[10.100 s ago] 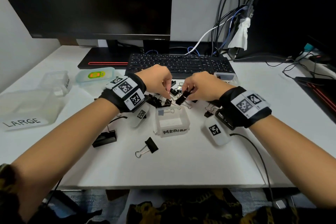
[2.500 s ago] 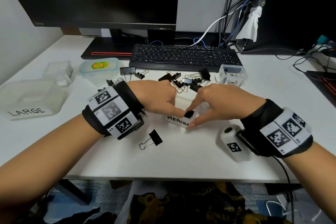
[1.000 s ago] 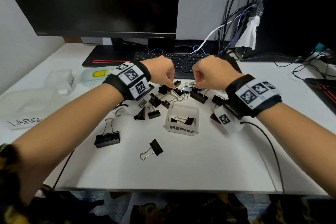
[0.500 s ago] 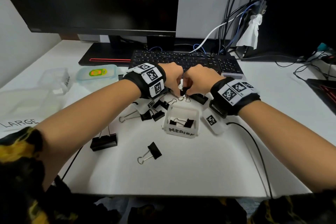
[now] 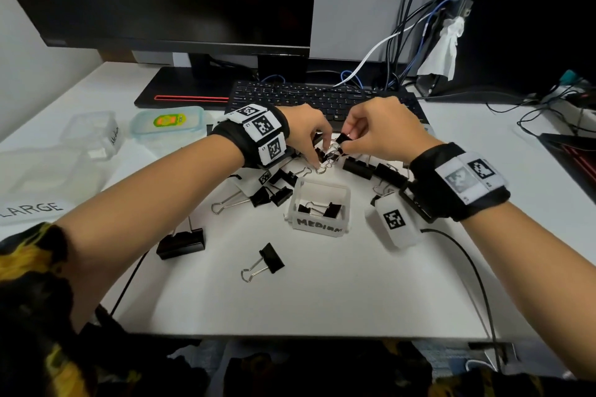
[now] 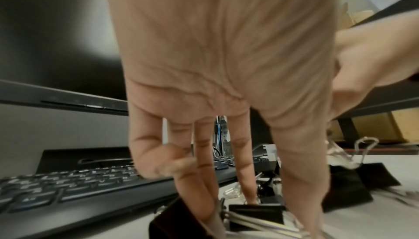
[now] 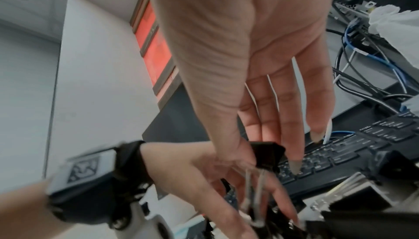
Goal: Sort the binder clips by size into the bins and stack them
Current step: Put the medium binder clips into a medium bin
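Observation:
Black binder clips of mixed sizes lie scattered in front of the keyboard. My right hand (image 5: 343, 143) pinches one black clip (image 7: 267, 155) by its body, just above the pile, with the wire handles hanging down. My left hand (image 5: 317, 161) reaches down into the pile, thumb and fingertips closed round another black clip (image 6: 256, 212) whose handles look tangled with it. The small clear MEDIUM bin (image 5: 345, 203) stands just in front of both hands and holds clips (image 5: 317, 208). The LARGE bin (image 5: 42, 184) sits at the far left.
A large clip (image 5: 180, 240) and a medium clip (image 5: 264, 263) lie loose nearer me, more clips (image 5: 358, 167) to the right. A keyboard (image 5: 322, 97) and monitor stand behind the pile. A lidded box (image 5: 167, 122) and another small bin (image 5: 93, 132) are at the left, cables at the right.
Both hands left the MEDIUM bin and went back to the pile. In the last half second the right hand has lifted a clip slightly while the left stays on the pile.

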{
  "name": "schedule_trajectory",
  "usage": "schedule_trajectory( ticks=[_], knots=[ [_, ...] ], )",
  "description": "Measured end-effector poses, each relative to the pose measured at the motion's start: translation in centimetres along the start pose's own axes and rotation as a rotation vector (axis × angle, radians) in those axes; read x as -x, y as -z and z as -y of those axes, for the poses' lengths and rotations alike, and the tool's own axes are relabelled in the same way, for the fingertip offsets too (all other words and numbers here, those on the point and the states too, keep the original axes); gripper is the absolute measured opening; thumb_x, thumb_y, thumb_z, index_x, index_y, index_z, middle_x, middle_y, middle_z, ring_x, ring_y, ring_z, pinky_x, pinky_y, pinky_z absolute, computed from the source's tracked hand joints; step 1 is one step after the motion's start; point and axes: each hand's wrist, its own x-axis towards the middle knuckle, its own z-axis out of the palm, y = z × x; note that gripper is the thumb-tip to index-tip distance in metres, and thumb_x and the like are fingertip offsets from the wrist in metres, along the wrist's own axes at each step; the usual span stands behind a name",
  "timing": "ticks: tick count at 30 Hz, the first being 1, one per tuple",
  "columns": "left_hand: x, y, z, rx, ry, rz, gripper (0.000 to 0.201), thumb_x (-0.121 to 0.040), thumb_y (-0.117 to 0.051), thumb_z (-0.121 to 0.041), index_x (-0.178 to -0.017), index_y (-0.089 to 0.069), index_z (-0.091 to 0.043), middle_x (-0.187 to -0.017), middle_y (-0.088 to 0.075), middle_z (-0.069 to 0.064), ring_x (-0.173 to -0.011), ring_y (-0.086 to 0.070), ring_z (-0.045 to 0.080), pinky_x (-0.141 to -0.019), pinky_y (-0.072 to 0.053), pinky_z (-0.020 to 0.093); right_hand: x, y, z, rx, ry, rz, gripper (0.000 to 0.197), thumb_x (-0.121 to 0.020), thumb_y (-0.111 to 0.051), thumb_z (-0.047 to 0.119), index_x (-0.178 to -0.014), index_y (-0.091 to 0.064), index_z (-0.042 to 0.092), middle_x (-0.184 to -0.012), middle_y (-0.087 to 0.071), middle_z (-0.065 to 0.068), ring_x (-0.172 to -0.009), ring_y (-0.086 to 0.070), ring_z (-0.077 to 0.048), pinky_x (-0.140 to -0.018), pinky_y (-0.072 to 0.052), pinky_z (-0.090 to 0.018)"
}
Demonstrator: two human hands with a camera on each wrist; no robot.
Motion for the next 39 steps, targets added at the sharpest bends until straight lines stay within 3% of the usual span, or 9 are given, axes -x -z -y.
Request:
schedule_trajectory(
  ticks=[4, 8, 11, 18, 22, 24, 26, 31, 39],
  knots=[
    [-0.2, -0.3, -0.1, -0.037, 0.008, 0.003, 0.035, -0.075, -0.08, -0.034, -0.102, -0.067, -0.016, -0.074, -0.044, -0.015, -0.07, -0.042, 0.006, -0.072, -0.04, 0.028, 2.0, 1.1, 0.9, -0.122, 0.075, 0.039, 0.012, -0.072, -0.08, 0.02, -0.078, -0.07, 0.021, -0.069, -0.067, 0.011, -0.069, -0.065, -0.009, -0.076, -0.058, -0.036],
    [0.0, -0.3, -0.5, -0.056, 0.023, -0.004, 0.026, -0.076, -0.079, -0.034, -0.081, -0.056, -0.022, -0.071, -0.045, -0.013, -0.063, -0.04, 0.002, -0.069, -0.038, 0.026, 3.5, 1.5, 2.0, -0.199, 0.143, 0.036, 0.015, -0.072, -0.084, 0.025, -0.08, -0.073, 0.022, -0.069, -0.069, 0.011, -0.063, -0.065, -0.008, -0.072, -0.057, -0.029],
    [0.1, -0.3, -0.6, -0.063, 0.038, -0.006, 0.032, -0.078, -0.077, -0.025, -0.066, -0.048, -0.03, -0.069, -0.047, -0.012, -0.063, -0.045, 0.006, -0.07, -0.046, 0.031, 4.1, 1.2, 2.8, -0.219, 0.182, 0.073, 0.017, -0.071, -0.085, 0.029, -0.081, -0.074, 0.023, -0.071, -0.071, 0.011, -0.062, -0.067, -0.007, -0.068, -0.054, -0.024],
    [0.6, -0.6, -0.6, -0.044, 0.02, 0.018, 0.02, -0.077, -0.076, -0.019, -0.096, -0.068, -0.019, -0.094, -0.068, 0.004, -0.084, -0.058, 0.018, -0.078, -0.053, 0.036, 4.3, -0.2, 3.9, -0.132, 0.233, 0.242, 0.012, -0.075, -0.083, 0.026, -0.084, -0.076, 0.024, -0.074, -0.072, 0.01, -0.07, -0.066, -0.003, -0.072, -0.054, -0.026],
    [0.5, -0.9, 0.0, -0.03, 0.037, 0.009, 0.025, -0.077, -0.076, -0.019, -0.1, -0.067, -0.014, -0.087, -0.065, 0.001, -0.084, -0.06, 0.02, -0.075, -0.051, 0.036, 4.4, -1.1, 4.6, -0.09, 0.23, 0.28, 0.011, -0.076, -0.082, 0.025, -0.083, -0.074, 0.027, -0.071, -0.07, 0.011, -0.066, -0.061, 0.002, -0.073, -0.05, -0.023],
    [0.5, -0.9, 0.2, -0.023, 0.028, 0.008, 0.029, -0.076, -0.076, -0.019, -0.103, -0.069, -0.013, -0.077, -0.057, -0.007, -0.082, -0.055, 0.017, -0.076, -0.051, 0.036, 4.5, -1.5, 4.8, -0.067, 0.217, 0.267, 0.012, -0.075, -0.082, 0.025, -0.085, -0.075, 0.024, -0.07, -0.07, 0.011, -0.064, -0.057, 0.006, -0.074, -0.05, -0.025],
    [0.5, -1.0, 0.4, -0.013, 0.012, -0.011, 0.032, -0.076, -0.077, -0.02, -0.106, -0.07, -0.013, -0.079, -0.059, -0.005, -0.08, -0.053, 0.015, -0.077, -0.05, 0.035, 4.6, -1.8, 5.0, -0.032, 0.21, 0.233, 0.013, -0.075, -0.082, 0.026, -0.086, -0.076, 0.024, -0.071, -0.071, 0.011, -0.065, -0.057, 0.005, -0.076, -0.052, -0.028],
    [0.3, -1.4, 0.8, 0.013, 0.003, -0.024, 0.032, -0.076, -0.078, -0.02, -0.106, -0.069, -0.012, -0.093, -0.067, 0.008, -0.077, -0.054, 0.015, -0.057, -0.04, 0.021, 5.2, -1.9, 5.5, 0.1, 0.172, 0.122, 0.013, -0.073, -0.081, 0.037, -0.083, -0.075, 0.03, -0.074, -0.07, 0.012, -0.083, -0.063, -0.01, -0.075, -0.052, -0.032],
    [0.3, -1.4, 0.9, 0.02, 0.0, -0.028, 0.024, -0.078, -0.076, -0.016, -0.1, -0.068, -0.009, -0.089, -0.064, 0.004, -0.084, -0.055, 0.017, -0.061, -0.041, 0.025, 5.4, -1.7, 6.2, 0.229, 0.158, 0.042, 0.021, -0.075, -0.078, 0.042, -0.09, -0.07, 0.03, -0.086, -0.07, 0.008, -0.089, -0.063, -0.017, -0.067, -0.042, -0.028]
  ],
)
